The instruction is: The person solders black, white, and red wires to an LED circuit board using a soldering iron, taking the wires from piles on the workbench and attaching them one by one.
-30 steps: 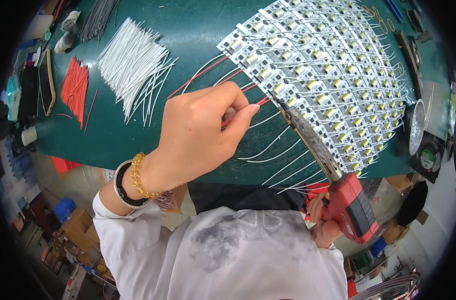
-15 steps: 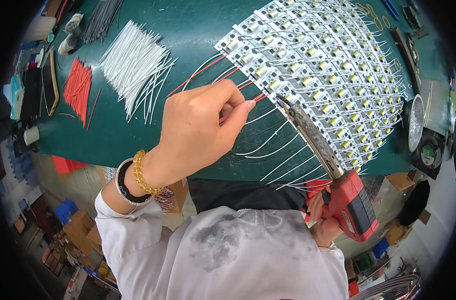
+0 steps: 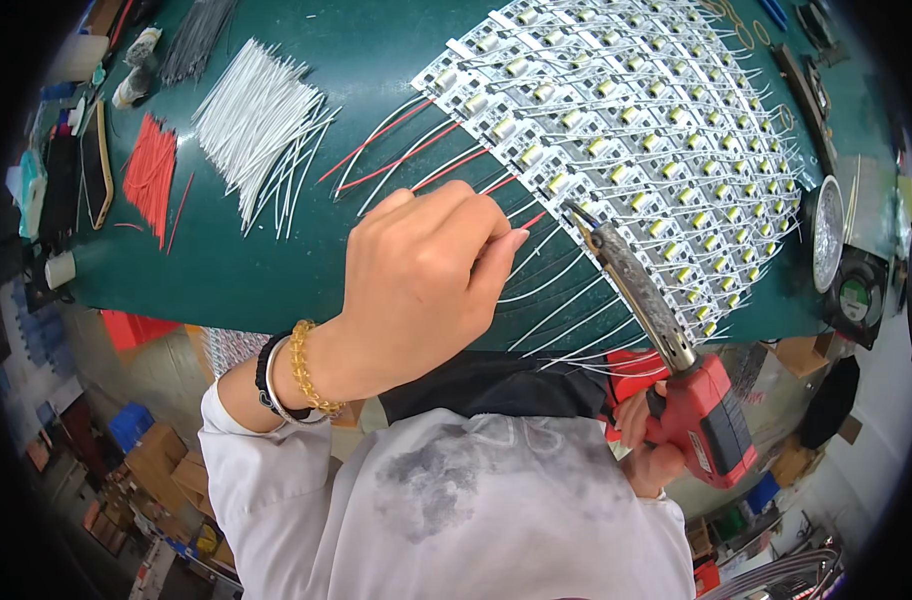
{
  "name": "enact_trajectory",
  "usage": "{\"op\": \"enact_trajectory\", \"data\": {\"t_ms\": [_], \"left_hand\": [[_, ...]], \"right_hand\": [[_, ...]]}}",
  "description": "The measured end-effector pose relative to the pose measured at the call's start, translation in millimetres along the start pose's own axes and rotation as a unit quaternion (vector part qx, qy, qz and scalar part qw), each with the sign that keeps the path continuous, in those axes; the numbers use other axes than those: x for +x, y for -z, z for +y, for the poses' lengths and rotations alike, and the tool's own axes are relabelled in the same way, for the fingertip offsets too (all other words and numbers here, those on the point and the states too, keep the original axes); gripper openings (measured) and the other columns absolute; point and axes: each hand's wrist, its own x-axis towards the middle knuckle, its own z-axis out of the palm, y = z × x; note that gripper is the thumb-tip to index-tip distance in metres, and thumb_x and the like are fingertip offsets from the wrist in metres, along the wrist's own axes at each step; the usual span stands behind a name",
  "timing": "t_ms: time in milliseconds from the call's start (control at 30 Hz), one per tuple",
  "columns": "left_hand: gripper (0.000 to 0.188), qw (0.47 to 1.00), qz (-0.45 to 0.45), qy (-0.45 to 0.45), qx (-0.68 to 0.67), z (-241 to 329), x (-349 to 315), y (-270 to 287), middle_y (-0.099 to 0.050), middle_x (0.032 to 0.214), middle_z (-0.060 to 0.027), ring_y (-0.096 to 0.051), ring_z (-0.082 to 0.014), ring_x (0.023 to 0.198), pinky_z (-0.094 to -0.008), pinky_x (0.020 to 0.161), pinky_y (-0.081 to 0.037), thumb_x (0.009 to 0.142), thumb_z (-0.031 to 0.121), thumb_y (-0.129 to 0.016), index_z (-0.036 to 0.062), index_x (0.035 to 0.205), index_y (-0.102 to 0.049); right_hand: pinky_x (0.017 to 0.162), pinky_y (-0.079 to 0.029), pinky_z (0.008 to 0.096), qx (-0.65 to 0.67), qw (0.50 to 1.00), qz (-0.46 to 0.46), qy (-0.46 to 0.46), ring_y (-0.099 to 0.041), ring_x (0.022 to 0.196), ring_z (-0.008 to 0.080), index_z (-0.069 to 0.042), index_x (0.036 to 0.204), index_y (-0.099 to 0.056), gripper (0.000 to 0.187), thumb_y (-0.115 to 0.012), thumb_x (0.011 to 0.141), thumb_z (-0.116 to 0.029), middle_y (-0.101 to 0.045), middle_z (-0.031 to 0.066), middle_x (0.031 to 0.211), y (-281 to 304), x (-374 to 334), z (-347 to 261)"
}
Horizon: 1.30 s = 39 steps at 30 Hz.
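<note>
My left hand (image 3: 426, 285) is closed in a pinch on a short red wire (image 3: 535, 221), whose end meets the edge of a large panel of white circuit boards (image 3: 616, 150) with yellow LEDs. My right hand (image 3: 648, 450) grips a red soldering gun (image 3: 711, 420) by its handle. The gun's dark tip (image 3: 582, 214) is at the panel's edge, just right of the red wire's end. Whether the tip touches a pad I cannot tell. Red and white wires (image 3: 384, 145) stick out from the panel's left edge. My left palm and the wire's other end are hidden.
Loose piles of red wires (image 3: 150, 178), white wires (image 3: 256, 125) and black wires (image 3: 198, 40) lie on the green table (image 3: 226, 290) at left. A round metal dish (image 3: 828, 235) and a black fan (image 3: 858, 300) stand at the right edge.
My left hand has moved right and nearer along the panel's edge, leaving one more red wire exposed behind it. The view has shifted slightly; the gun's tip remains by the edge.
</note>
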Motion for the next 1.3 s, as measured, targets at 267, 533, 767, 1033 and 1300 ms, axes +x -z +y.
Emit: {"op": "enact_trajectory", "data": {"t_ms": [267,533,767,1033,1300], "left_hand": [[0.016,1.0,0.002,0.005,0.006,-1.0,3.0,-2.0,-0.052,0.06,-0.0019,-0.041,-0.0143,0.047,-0.029,0.047,-0.03,0.074,0.002,-0.075,0.0047,0.068,-0.06],[0.017,1.0,0.008,0.017,0.007,-0.9,3.1,-0.8,-0.052,0.059,-0.0022,-0.041,-0.0145,0.047,-0.0289,0.046,-0.031,0.074,0.002,-0.075,0.0042,0.068,-0.06],[0.016,1.0,0.002,0.015,-0.005,-0.6,2.7,-2.4,-0.052,0.059,-0.0028,-0.041,-0.0142,0.047,-0.0291,0.046,-0.031,0.074,0.003,-0.075,0.0034,0.069,-0.06],[0.015,0.999,-0.005,0.024,-0.022,-0.5,4.5,-1.1,-0.052,0.059,-0.003,-0.039,-0.0134,0.047,-0.0286,0.045,-0.03,0.075,0.003,-0.075,0.0029,0.07,-0.061],[0.015,0.999,-0.006,0.029,-0.02,-1.0,5.2,-0.5,-0.053,0.06,-0.0031,-0.04,-0.0127,0.047,-0.0281,0.044,-0.029,0.076,0.003,-0.075,0.0026,0.069,-0.061]], "right_hand": [[0.053,-0.04,0.0265,0.061,0.996,0.064,0.003,-0.053,0.054,0.0148,-0.002,0.085,-0.049,0.031,-0.059,0.091,-0.032,-0.055,0.0035,0.066,-14.9,-3.0,7.1],[0.057,-0.04,0.0286,-0.163,0.986,0.013,0.009,-0.051,0.057,0.0157,-0.007,0.07,-0.054,0.019,-0.06,0.086,-0.016,-0.055,0.0029,0.068,3.7,-7.0,8.1],[0.057,-0.039,0.0291,0.029,0.998,0.058,-0.017,-0.051,0.058,0.0183,-0.005,0.071,-0.053,0.026,-0.059,0.088,-0.024,-0.055,0.0051,0.069,-10.0,-4.8,6.6],[0.058,-0.039,0.0299,-0.175,0.978,0.11,-0.027,-0.053,0.062,0.0184,-0.003,0.075,-0.057,0.025,-0.059,0.089,-0.023,-0.056,0.0036,0.07,-9.5,-9.2,11.0],[0.058,-0.039,0.0291,-0.058,0.996,0.068,-0.013,-0.053,0.062,0.0163,-0.006,0.072,-0.057,0.03,-0.06,0.089,-0.03,-0.055,0.0019,0.068,-4.6,-14.1,16.2]]}}
